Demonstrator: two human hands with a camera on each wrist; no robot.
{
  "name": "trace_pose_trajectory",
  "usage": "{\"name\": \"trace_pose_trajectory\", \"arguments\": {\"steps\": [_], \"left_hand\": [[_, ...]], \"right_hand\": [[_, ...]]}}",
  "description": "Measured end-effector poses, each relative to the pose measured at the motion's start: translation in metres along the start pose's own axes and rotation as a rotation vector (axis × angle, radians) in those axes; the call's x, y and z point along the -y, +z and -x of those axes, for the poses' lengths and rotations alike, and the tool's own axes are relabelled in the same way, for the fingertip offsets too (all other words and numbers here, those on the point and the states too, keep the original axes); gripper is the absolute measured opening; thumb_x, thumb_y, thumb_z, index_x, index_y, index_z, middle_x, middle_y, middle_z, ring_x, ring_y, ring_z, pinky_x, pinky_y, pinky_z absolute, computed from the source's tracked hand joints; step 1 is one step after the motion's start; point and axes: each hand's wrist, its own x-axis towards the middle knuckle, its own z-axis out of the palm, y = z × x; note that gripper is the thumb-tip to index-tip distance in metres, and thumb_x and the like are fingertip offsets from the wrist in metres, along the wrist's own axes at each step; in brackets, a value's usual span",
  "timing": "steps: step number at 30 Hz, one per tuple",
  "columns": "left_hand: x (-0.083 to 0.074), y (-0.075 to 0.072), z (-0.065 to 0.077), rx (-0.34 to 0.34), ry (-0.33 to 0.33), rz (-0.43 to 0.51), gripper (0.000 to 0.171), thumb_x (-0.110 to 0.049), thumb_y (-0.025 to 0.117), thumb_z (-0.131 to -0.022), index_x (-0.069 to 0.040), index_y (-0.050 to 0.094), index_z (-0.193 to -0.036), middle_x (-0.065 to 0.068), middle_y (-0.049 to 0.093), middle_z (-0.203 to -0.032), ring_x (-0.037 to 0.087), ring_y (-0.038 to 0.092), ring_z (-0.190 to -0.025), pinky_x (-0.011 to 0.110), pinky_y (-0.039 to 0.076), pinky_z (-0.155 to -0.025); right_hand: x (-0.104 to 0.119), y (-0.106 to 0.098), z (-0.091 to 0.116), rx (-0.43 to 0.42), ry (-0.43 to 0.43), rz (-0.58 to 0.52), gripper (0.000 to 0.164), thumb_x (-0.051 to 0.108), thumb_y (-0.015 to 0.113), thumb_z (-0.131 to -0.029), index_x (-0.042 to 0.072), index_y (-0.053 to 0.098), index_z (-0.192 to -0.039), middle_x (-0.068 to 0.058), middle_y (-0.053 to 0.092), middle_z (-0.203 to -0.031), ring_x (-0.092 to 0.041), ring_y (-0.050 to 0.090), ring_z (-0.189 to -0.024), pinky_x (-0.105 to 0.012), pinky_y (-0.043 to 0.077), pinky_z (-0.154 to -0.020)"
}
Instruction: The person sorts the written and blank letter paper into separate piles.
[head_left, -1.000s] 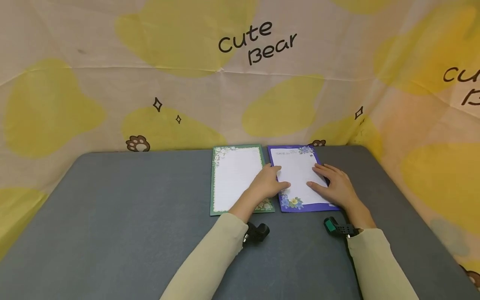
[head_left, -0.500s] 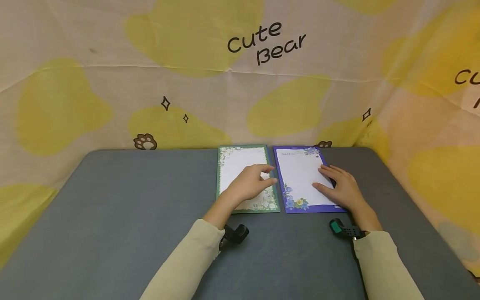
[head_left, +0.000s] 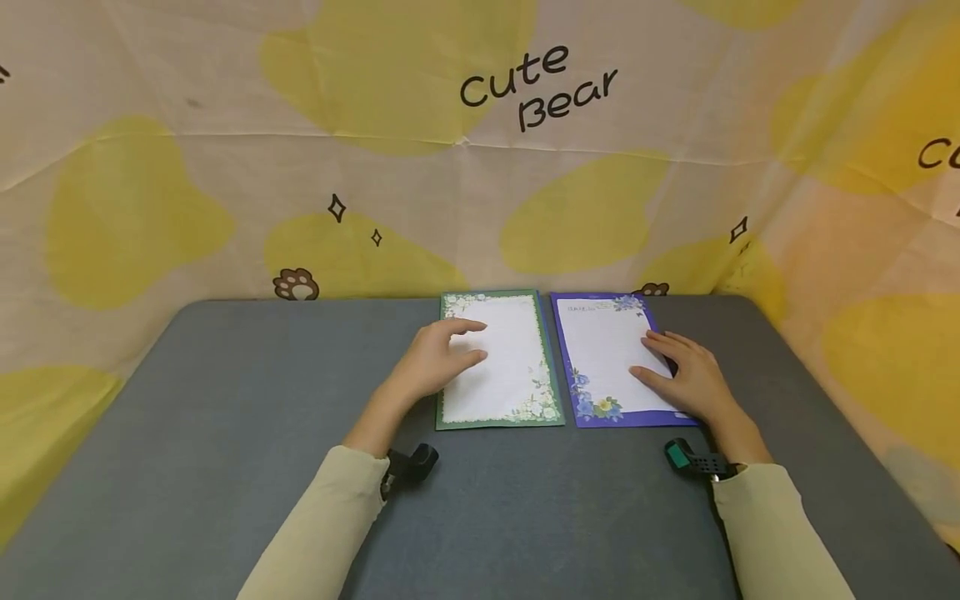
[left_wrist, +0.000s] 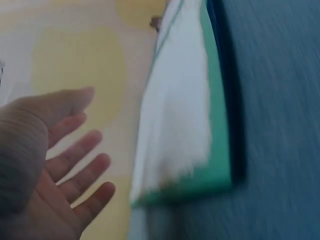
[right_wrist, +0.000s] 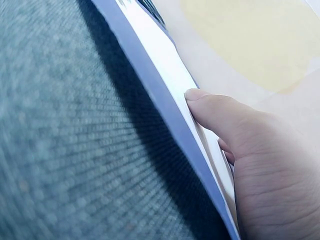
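A green-bordered sheet of writing paper (head_left: 498, 367), printed with white flowers, lies on the grey table. My left hand (head_left: 435, 358) is over its left side, fingers apart and holding nothing; the left wrist view shows the hand (left_wrist: 65, 160) clear of the paper's edge. To the right lies a purple-bordered sheet (head_left: 607, 354) with blue flowers and faint writing near its top. My right hand (head_left: 690, 375) rests at its right edge. In the right wrist view the thumb (right_wrist: 215, 107) lies at the white face; the other fingers are mostly hidden.
The grey table (head_left: 247, 467) extends left and in front of the sheets. A patterned cloth (head_left: 420, 208) hangs behind the far edge and along the right. Each wrist wears a black strap-on device, such as the left one (head_left: 412, 462).
My left hand has moved left, from the purple sheet's left edge across to the left side of the green-bordered one. The right hand stays at the purple sheet; the head view has shifted slightly.
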Motion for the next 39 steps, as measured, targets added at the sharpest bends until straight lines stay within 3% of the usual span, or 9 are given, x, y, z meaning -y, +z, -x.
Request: {"name": "trace_pose_trajectory", "arguments": {"steps": [9,12,17,20,30,39], "left_hand": [[0.045,0.0,0.004,-0.089,-0.01,0.048,0.067,-0.031,0.079,-0.088,-0.017,0.052,-0.148,0.008,0.045,-0.159,0.03,0.021,-0.158,0.061,0.027,-0.123],[0.053,0.001,0.005,-0.07,-0.011,0.004,0.071,-0.036,0.08,-0.087,-0.018,0.051,-0.149,0.007,0.043,-0.16,0.031,0.021,-0.158,0.062,0.025,-0.122],[0.057,0.001,0.005,0.001,0.021,-0.171,0.079,-0.047,0.079,-0.085,-0.016,0.049,-0.151,0.009,0.041,-0.162,0.033,0.022,-0.157,0.059,0.018,-0.126],[0.057,0.001,0.004,0.022,0.031,-0.228,0.083,-0.051,0.078,-0.083,-0.016,0.048,-0.152,0.009,0.038,-0.163,0.032,0.022,-0.157,0.055,0.014,-0.128],[0.056,0.002,0.004,0.058,0.01,-0.268,0.092,-0.056,0.077,-0.083,-0.018,0.039,-0.158,0.009,0.023,-0.169,0.034,0.017,-0.158,0.055,0.012,-0.129],[0.055,0.003,0.005,0.06,0.007,-0.302,0.092,-0.056,0.076,-0.083,-0.014,0.04,-0.156,0.009,0.024,-0.169,0.033,0.016,-0.158,0.053,0.011,-0.129]], "right_hand": [[-0.001,0.0,-0.001,0.003,0.006,0.0,0.069,0.047,0.07,-0.091,0.004,0.056,-0.144,-0.021,0.051,-0.151,-0.049,0.038,-0.142,-0.074,0.024,-0.111],[-0.001,0.0,0.0,0.0,0.0,0.002,0.068,0.046,0.07,-0.091,0.004,0.056,-0.144,-0.021,0.052,-0.151,-0.049,0.038,-0.142,-0.074,0.024,-0.111],[0.0,-0.001,0.0,0.014,0.004,0.002,0.069,0.047,0.069,-0.092,0.005,0.055,-0.145,-0.022,0.05,-0.152,-0.049,0.037,-0.143,-0.074,0.023,-0.112],[0.001,-0.001,0.0,0.016,0.004,0.005,0.069,0.047,0.068,-0.093,0.004,0.055,-0.145,-0.022,0.05,-0.152,-0.049,0.037,-0.143,-0.073,0.024,-0.112],[-0.001,0.0,0.001,0.003,-0.006,0.008,0.068,0.045,0.069,-0.092,0.004,0.056,-0.144,-0.021,0.051,-0.151,-0.048,0.038,-0.142,-0.074,0.024,-0.112],[0.0,-0.001,-0.001,0.016,-0.002,0.002,0.068,0.047,0.069,-0.092,0.004,0.056,-0.144,-0.021,0.051,-0.151,-0.049,0.038,-0.142,-0.074,0.024,-0.112]]}}
